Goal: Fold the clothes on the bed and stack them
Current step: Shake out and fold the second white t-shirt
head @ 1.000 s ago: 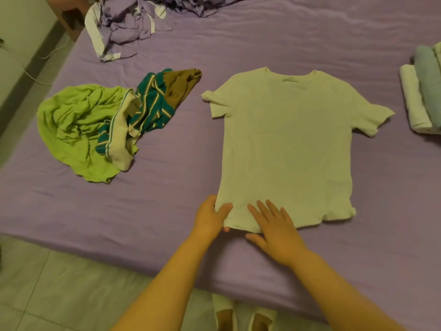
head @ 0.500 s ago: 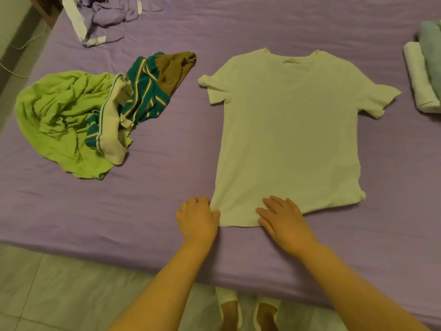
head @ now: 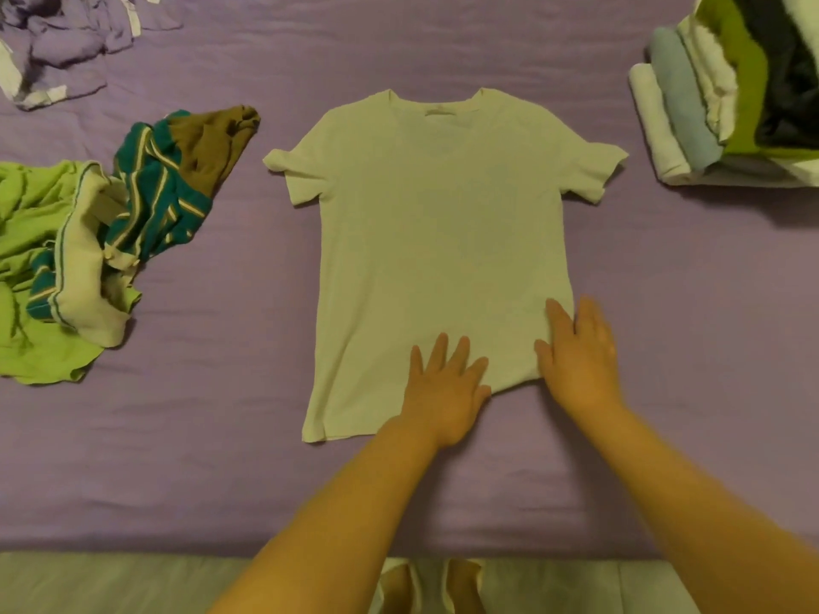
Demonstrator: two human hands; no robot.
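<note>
White t-shirt (head: pixel 438 241) flat on bed (head: pixel 221 458); left hand (head: pixel 443 387), right hand (head: pixel 576 361) press hem, fingers straight, spread. Fabric light, limp, likely wrinkle-prone; best pinched at hem corners or shoulders.

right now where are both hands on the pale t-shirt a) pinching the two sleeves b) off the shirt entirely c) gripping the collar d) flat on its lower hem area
d: the left hand and right hand lie with straight fingers on the bottom part of the pale short-sleeved t-shirt, far from sleeves and collar.
</note>
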